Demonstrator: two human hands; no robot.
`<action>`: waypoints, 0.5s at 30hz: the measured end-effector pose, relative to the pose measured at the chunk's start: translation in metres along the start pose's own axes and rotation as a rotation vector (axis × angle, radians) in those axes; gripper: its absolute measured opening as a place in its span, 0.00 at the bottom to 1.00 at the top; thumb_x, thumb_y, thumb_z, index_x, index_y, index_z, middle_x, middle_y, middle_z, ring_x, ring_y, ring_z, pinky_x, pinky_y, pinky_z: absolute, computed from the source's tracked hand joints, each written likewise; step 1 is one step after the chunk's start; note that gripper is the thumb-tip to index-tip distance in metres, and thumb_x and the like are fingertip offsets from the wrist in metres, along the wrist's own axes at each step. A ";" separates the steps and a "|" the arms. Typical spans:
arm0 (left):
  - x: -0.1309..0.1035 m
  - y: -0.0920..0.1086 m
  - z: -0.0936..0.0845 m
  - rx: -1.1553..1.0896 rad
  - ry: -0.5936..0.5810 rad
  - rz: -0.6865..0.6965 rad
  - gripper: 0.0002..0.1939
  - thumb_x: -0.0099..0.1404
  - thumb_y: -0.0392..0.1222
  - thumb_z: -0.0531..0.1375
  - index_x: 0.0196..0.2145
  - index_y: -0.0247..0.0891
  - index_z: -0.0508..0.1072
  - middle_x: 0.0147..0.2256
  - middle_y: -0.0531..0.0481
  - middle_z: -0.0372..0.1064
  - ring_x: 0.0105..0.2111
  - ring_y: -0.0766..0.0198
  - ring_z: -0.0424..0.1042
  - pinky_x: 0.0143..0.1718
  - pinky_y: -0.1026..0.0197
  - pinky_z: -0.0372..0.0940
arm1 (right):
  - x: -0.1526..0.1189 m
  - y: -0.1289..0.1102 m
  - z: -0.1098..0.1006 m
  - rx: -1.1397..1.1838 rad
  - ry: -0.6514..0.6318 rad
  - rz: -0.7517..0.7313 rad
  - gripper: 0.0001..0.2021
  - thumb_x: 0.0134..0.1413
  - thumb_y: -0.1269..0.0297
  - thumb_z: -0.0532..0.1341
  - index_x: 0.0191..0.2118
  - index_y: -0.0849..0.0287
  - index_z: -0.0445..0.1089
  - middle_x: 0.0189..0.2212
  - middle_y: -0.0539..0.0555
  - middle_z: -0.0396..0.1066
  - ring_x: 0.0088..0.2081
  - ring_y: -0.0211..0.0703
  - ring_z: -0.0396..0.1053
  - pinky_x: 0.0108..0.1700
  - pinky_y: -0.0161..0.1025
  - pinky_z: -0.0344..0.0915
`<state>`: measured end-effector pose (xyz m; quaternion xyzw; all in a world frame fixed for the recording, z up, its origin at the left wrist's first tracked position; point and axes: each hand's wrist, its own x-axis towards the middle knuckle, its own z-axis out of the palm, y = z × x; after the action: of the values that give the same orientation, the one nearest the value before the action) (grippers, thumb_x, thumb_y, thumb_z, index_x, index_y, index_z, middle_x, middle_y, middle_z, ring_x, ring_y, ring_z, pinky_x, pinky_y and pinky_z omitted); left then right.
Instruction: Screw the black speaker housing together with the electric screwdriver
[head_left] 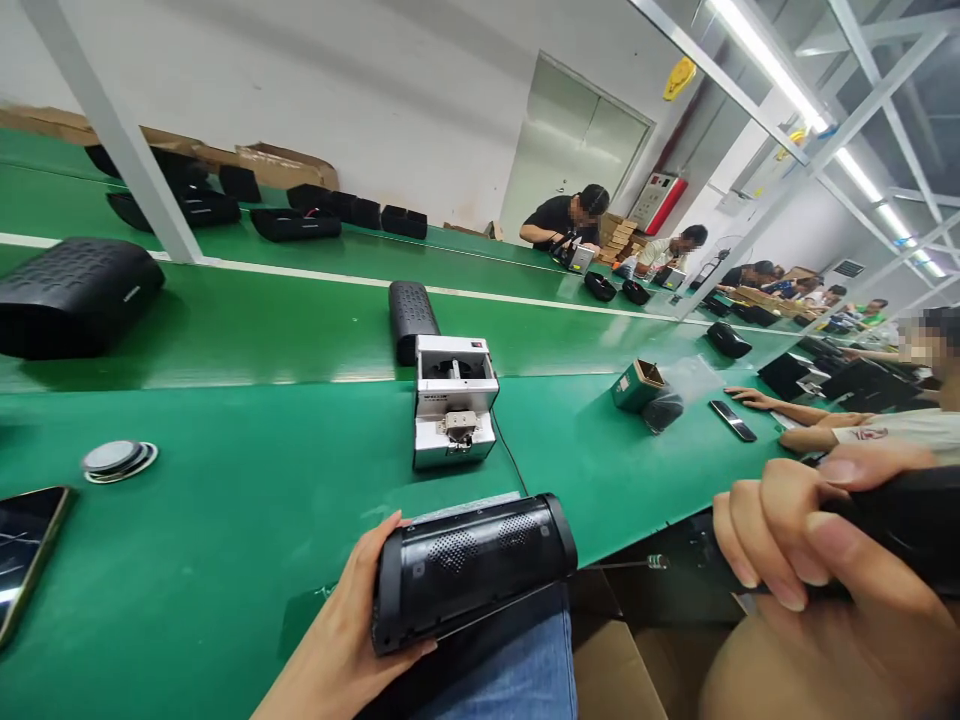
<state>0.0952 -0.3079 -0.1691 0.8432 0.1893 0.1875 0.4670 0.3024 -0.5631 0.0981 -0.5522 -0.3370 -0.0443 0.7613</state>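
Note:
My left hand (352, 610) grips the left end of a black speaker housing (476, 565) with perforated patches, tilted at the table's front edge above my lap. At the right, my right hand (817, 540) is wrapped round a dark tool (900, 520), partly cut off by the frame; a thin metal shaft with a small tip points from it toward the housing, apart from it. Behind the housing stands a silver and white screw feeder (454, 405) with a cable running down its right side.
A phone (30, 550) and round metal discs (118, 458) lie left on the green table (225, 560). Black housings (82, 290) stand farther back. A small box (637, 385), plastic bag and another phone (733, 421) lie right, near a co-worker's arms. Cartons are below.

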 end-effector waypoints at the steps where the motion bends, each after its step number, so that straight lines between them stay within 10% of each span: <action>1: 0.000 0.001 -0.001 0.006 0.001 -0.009 0.50 0.71 0.44 0.69 0.83 0.54 0.51 0.77 0.41 0.65 0.72 0.38 0.75 0.75 0.33 0.71 | -0.003 0.001 -0.002 0.000 -0.013 0.009 0.09 0.67 0.67 0.76 0.45 0.50 0.76 0.20 0.41 0.60 0.14 0.34 0.54 0.18 0.36 0.58; 15: 0.000 -0.001 -0.002 0.012 0.006 -0.007 0.50 0.70 0.46 0.69 0.82 0.54 0.51 0.74 0.42 0.68 0.70 0.39 0.77 0.74 0.34 0.72 | -0.022 0.038 0.001 -0.051 -0.157 -0.009 0.07 0.76 0.67 0.68 0.50 0.48 0.71 0.23 0.41 0.60 0.17 0.35 0.57 0.22 0.33 0.62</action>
<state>0.0940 -0.3063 -0.1691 0.8447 0.1947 0.1875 0.4620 0.3015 -0.5540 0.0546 -0.5718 -0.3969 -0.0127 0.7179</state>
